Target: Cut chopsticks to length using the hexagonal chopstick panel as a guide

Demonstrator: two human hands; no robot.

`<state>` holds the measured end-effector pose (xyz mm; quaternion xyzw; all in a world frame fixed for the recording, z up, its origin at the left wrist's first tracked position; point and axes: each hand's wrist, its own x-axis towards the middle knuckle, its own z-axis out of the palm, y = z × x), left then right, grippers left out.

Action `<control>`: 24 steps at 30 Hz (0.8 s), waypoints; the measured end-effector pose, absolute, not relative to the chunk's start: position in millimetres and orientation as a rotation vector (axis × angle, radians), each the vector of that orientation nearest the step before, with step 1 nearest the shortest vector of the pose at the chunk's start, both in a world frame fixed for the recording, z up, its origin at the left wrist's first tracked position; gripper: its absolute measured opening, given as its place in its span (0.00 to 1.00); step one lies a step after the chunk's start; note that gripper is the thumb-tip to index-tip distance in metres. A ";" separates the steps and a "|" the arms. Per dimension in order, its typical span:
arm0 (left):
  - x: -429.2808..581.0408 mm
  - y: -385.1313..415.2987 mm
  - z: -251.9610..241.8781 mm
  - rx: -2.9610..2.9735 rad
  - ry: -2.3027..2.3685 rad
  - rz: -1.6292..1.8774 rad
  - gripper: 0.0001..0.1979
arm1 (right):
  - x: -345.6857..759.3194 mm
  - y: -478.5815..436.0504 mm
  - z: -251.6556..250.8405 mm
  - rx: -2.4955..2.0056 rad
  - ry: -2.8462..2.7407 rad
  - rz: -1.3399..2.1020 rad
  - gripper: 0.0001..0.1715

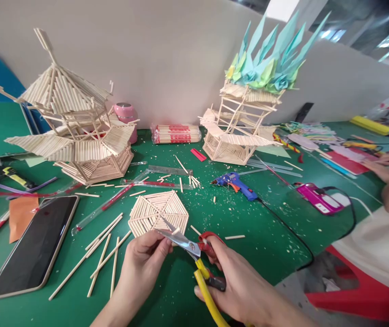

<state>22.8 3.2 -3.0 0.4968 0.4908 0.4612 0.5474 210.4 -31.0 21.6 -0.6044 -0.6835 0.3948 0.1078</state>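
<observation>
My right hand (228,272) is wrapped round the scissors (186,245), which have silver blades and red and yellow handle parts. The scissors point up and to the left, with their blades apart. My left hand (147,259) is closed in a pinch close to the blades. A short piece of wooden stick (176,230) shows at its fingertips, by the blades. Just beyond both hands lies an octagonal stick panel (158,209), flat on the green table (259,254). Several loose wooden sticks (106,254) are scattered left of my left hand.
A stick pavilion (75,131) stands at the back left, and a paper-topped stick tower (245,122) at the back right. A blue glue gun (235,185) trails a cord. A phone (37,245) lies left. Another person's hand (385,165) is at the right.
</observation>
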 end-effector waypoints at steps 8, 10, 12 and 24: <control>15.0 7.9 -0.2 0.916 0.963 0.837 0.12 | 216.7 -30.8 32.0 -1.694 -2.061 1.241 0.18; 15.7 7.0 -1.7 0.909 0.962 0.819 0.13 | 215.5 -31.9 32.4 -1.662 -2.035 1.279 0.16; 18.0 5.8 -3.1 0.938 0.978 0.832 0.12 | 213.9 -33.1 30.8 -1.673 -2.005 1.282 0.14; 18.3 5.8 0.4 1.023 0.975 0.920 0.12 | 221.0 -34.2 26.1 -1.739 -2.035 1.181 0.26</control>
